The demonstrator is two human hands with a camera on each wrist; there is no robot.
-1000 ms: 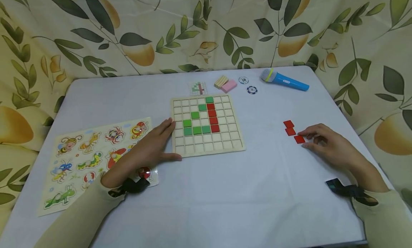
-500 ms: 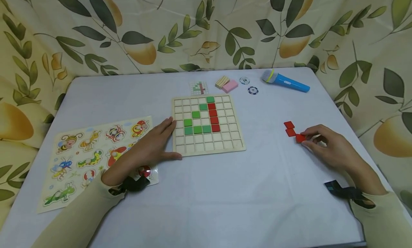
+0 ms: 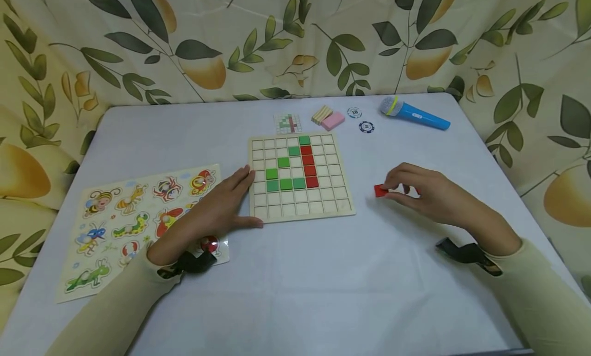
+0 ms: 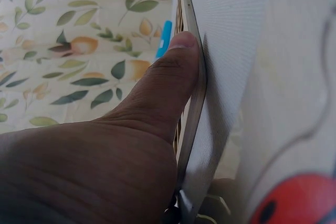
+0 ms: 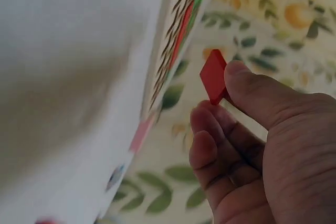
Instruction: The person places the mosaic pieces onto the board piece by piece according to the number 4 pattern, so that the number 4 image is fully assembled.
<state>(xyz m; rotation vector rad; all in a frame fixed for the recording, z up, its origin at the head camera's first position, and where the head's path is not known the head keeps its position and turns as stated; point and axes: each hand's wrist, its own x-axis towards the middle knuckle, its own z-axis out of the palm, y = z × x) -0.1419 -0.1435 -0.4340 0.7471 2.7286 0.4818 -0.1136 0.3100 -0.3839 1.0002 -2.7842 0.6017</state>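
Observation:
A wooden grid board (image 3: 337, 206) lies mid-table with a line of red tiles (image 3: 309, 165) and an L of green tiles (image 3: 285, 183) set in it. My left hand (image 3: 224, 203) rests flat against the board's left edge, thumb (image 4: 176, 66) along the board's rim (image 4: 195, 93). My right hand (image 3: 417, 192) hovers right of the board and pinches a red tile (image 3: 380, 191) between thumb and fingers; in the right wrist view the red tile (image 5: 213, 75) sticks out above the fingertips (image 5: 210, 124). The other loose red tiles are hidden.
An insect sticker sheet (image 3: 124, 217) lies at the left under my left wrist. At the back are a small pattern card (image 3: 288, 123), a pink block (image 3: 333, 121), a striped wooden block (image 3: 321, 114), two poker chips (image 3: 366, 126) and a blue toy microphone (image 3: 415, 114).
My right hand picked up one red tile from the group at the right and carried it left toward the board. The left hand stayed put on the board's edge.

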